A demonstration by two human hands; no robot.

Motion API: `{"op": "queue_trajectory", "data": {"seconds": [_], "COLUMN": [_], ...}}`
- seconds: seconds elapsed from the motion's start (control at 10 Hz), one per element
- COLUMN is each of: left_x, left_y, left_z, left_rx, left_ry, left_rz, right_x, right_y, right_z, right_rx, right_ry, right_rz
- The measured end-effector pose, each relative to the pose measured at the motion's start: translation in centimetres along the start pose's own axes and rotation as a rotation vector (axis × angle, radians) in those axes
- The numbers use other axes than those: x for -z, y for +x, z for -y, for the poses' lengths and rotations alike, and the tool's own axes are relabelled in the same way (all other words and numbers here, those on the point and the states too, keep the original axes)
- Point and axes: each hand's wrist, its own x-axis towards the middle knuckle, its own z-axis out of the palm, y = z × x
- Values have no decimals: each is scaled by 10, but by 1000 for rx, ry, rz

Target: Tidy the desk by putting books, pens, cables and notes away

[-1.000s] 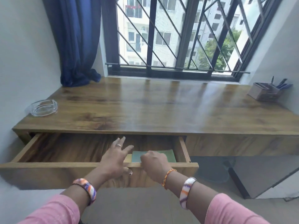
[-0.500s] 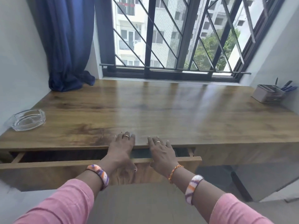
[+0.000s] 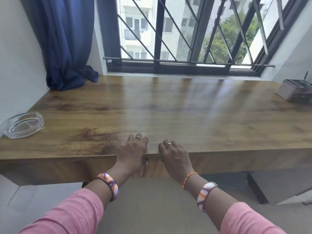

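The wooden desk (image 3: 168, 108) runs under the window. Its drawer front (image 3: 59, 168) sits flush under the desktop edge, so the drawer is closed and its contents are hidden. My left hand (image 3: 132, 153) and my right hand (image 3: 174, 156) rest side by side on the front edge, palms against the drawer front and fingers lying flat on the desktop. Neither hand holds anything. A grey pen holder (image 3: 294, 89) with pens stands at the far right of the desk.
A clear glass ashtray (image 3: 22, 124) sits at the desk's left edge by the wall. A blue curtain (image 3: 67, 48) hangs down onto the back left corner. A barred window (image 3: 185, 31) lines the back. A grey box (image 3: 283, 186) stands under the desk at right.
The drawer, open a second ago with a green book visible inside, has been pushed fully closed by both hands. My view has moved closer to the desk.
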Motion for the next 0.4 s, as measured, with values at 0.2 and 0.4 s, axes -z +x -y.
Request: {"op": "queue_trajectory", "data": {"seconds": [0.2,0.4], "left_x": [1,-33], "left_y": [-1,-21], "left_z": [-7,-14], "left_rx": [41,131], "left_ry": [-27,-115], "left_rz": [5,-199], "right_x": [-1,-2], "right_y": [-2,-19], "right_z": [5,13], "right_rx": [-53,-81], "right_ry": [2,104], "right_rz": [-27,-66]}}
